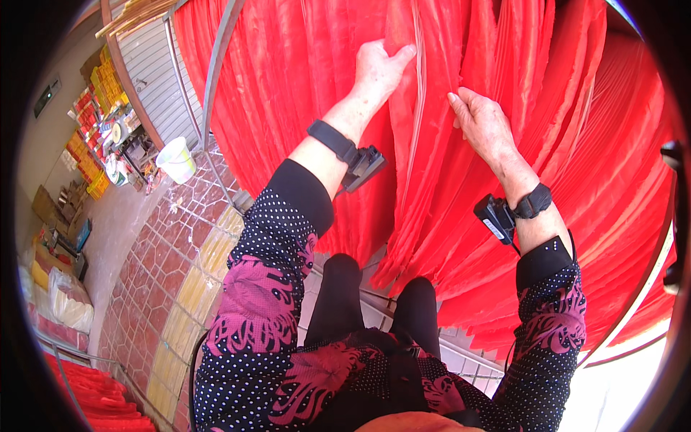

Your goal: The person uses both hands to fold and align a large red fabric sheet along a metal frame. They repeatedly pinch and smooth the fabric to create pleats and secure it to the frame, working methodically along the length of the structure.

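Your left hand (380,70) is up against the long red pleated thin fabric (426,165), thumb out along a fold, but honestly can't tell if you've got cloth pinched. Same for your right hand (484,124): fingers bent at a neighbouring pleat, grip unclear. That fabric hangs right in front of you, its hem by your black-clad knees (341,281). Left of the fabric there's a round white plastic bucket (176,161) on reddish-brown patterned floor tiles (149,294).

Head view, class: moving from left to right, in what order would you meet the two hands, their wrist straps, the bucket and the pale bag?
Pale bag, white bucket, left wrist strap, left hand, right hand, right wrist strap.
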Tool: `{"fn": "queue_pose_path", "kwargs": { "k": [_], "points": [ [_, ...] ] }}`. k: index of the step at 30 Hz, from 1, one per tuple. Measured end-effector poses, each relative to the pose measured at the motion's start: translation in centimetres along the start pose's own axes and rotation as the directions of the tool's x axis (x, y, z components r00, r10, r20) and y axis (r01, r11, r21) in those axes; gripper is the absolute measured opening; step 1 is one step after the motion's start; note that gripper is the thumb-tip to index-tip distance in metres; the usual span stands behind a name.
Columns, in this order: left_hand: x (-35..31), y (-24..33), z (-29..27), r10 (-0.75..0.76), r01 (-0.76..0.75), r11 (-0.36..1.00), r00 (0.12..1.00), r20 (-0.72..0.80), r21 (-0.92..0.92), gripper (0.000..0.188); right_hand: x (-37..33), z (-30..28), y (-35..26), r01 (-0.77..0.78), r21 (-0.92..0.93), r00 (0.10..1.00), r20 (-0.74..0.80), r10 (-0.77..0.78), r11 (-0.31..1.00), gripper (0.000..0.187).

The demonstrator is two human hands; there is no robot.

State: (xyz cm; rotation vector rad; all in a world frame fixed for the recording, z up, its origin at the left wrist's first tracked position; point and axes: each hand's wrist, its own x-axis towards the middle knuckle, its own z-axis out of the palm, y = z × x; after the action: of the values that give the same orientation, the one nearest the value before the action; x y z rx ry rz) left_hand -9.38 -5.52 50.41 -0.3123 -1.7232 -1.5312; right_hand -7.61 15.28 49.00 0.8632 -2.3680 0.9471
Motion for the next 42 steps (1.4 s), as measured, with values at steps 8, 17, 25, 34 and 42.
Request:
{"fn": "queue_pose_path", "kwargs": {
  "k": [8, 17, 25, 34, 42],
  "points": [
    [-1.5, -1.3, 0.0, -0.02, 0.015, 0.999, 0.994, -0.105, -0.052, 0.02, -0.1, -0.3, -0.2, 0.022, -0.029, 1.0, -0.012, -0.022, 0.999, 0.032],
    [-3.1, -1.3, -0.4, -0.071, 0.073, 0.979, 0.997, 0.018, -0.188, 0.019, 0.0, -0.1, -0.2, 0.011, -0.008, 1.0, -0.023, -0.011, 1.0, 0.033],
    [-5.6, -3.1, -0.8, -0.199, 0.199, 0.969, 0.98, 0.019, -0.146, 0.022, 0.1, 0.0, 0.2, -0.102, 0.006, 0.994, 0.038, 0.102, 0.995, 0.046],
    [-10.5, -6.3, -0.5, -0.328, 0.347, 0.907, 0.937, 0.117, -0.239, 0.026, 0.5, 0.1, 0.0, -0.115, -0.009, 0.992, 0.052, 0.115, 0.993, 0.044],
    [-12.0, -7.7, 1.8, -0.313, 0.293, 0.923, 0.949, -0.043, -0.248, 0.019, -0.6, 1.8, -2.2, 0.003, -0.366, 1.0, -0.013, -0.008, 0.931, 0.071]
  ]
}}
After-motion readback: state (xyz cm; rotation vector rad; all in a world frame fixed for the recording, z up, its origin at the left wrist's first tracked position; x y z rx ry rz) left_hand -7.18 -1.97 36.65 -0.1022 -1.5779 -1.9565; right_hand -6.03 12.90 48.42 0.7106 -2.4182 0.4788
